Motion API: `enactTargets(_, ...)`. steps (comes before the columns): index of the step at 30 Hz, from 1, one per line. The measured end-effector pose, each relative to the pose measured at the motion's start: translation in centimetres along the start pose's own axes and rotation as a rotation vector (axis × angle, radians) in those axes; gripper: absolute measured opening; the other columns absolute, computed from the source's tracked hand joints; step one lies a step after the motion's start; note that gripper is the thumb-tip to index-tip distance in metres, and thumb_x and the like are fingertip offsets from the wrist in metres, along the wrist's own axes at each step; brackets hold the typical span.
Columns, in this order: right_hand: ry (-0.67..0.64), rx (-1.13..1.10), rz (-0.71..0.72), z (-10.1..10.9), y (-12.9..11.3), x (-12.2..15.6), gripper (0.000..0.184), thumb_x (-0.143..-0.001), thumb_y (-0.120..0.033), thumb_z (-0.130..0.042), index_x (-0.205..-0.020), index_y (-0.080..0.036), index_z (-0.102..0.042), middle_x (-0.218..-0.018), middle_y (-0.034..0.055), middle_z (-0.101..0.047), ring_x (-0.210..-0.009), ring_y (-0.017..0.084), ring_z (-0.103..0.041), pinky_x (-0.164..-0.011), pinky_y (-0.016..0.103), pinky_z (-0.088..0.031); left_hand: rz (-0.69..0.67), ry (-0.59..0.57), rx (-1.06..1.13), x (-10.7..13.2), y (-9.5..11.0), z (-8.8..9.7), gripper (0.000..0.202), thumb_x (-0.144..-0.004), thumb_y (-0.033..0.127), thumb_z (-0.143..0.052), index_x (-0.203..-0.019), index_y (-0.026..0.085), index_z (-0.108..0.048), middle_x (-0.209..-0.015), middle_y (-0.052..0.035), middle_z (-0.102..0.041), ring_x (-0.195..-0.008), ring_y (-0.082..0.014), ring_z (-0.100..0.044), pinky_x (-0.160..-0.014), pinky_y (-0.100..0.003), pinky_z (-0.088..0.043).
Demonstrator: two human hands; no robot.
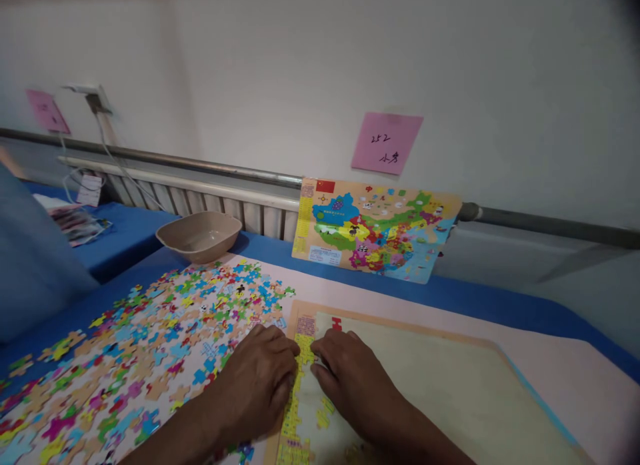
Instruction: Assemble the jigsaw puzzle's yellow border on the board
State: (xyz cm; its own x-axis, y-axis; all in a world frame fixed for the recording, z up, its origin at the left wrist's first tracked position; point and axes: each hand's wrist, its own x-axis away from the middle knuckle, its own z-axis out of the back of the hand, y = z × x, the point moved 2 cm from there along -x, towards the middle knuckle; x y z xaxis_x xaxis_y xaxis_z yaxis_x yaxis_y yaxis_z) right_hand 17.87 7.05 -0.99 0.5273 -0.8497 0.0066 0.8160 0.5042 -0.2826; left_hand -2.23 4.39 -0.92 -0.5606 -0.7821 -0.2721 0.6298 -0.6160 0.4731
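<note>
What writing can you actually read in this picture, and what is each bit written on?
"252" on the nearer pink paper note.
Handwritten Chinese characters under it: too blurred to read with certainty.
China map puzzle board: its print is too small to read.
Farther pink note: too blurred to read.
White tag: too blurred to read.

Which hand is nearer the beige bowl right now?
Left. The left hand lies nearer, toward the person from the beige bowl and to its right; the right hand sits farther off to the right, on the puzzle board.
</note>
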Motion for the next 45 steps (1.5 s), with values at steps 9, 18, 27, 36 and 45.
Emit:
enactTargets(9, 0.003, 0.007, -0.001, 0.0, 0.0, -0.1, 0.008, -0.098, -0.016, -0.07, -0.093, -0.022, -0.068, -0.098, 0.0029, -0.071, -0.096, 0.023, -0.062, -0.088, 0.036, -0.038, 0.007, -0.019, -0.016, -0.2, 0.0, 0.0, 0.015, -0.092, 0.009, -0.054, -0.083, 0.02, -0.057, -0.1, -0.0031, -0.07, -0.097, -0.0243, -0.058, -0.092, -0.046, -0.042)
enactTargets(18, 0.069, -0.042, -0.01, 0.7, 0.2, 0.1, 0.013, -0.093, -0.012, -0.07, -0.087, -0.022, -0.064, -0.093, 0.002, -0.069, -0.088, 0.022, -0.06, -0.081, 0.034, -0.038, -0.009, -0.023, -0.03, -0.2, 0.0, 0.1, 0.017, -0.091, 0.006, -0.054, -0.082, 0.021, -0.055, -0.099, -0.0026, -0.071, -0.097, -0.0248, -0.059, -0.092, -0.046, -0.042)
enactTargets(27, 0.193, -0.258, -0.118, 3.3, 3.5, 2.4, 0.012, -0.09, -0.012, -0.06, -0.088, -0.023, -0.065, -0.085, -0.0009, -0.065, -0.078, 0.019, -0.059, -0.072, 0.03, -0.038, -0.081, 0.026, -0.096, -0.1, -0.1, 0.3, 0.02, -0.094, 0.008, -0.055, -0.083, 0.023, -0.062, -0.1, -0.0053, -0.072, -0.096, -0.0245, -0.062, -0.09, -0.041, -0.047)
enactTargets(36, 0.221, -0.331, -0.125, 1.7, 4.6, 3.7, 0.012, -0.093, -0.018, -0.06, -0.099, -0.022, -0.069, -0.093, 0.0024, -0.07, -0.084, 0.02, -0.063, -0.077, 0.031, -0.046, -0.079, 0.04, -0.071, 0.0, 0.1, 0.0, 0.022, -0.1, 0.011, -0.048, -0.083, 0.022, -0.058, -0.109, -0.0052, -0.074, -0.099, -0.0246, -0.062, -0.091, -0.043, -0.046)
enactTargets(45, 0.342, -0.382, -0.132, 0.2, 4.2, 2.6, 0.011, -0.094, -0.023, -0.061, -0.104, -0.022, -0.068, -0.097, 0.0034, -0.071, -0.09, 0.021, -0.065, -0.08, 0.031, -0.048, -0.087, 0.019, -0.054, 0.1, -0.1, 0.2, 0.022, -0.099, 0.01, -0.048, -0.082, 0.02, -0.057, -0.113, -0.0048, -0.074, -0.101, -0.0247, -0.062, -0.091, -0.045, -0.042)
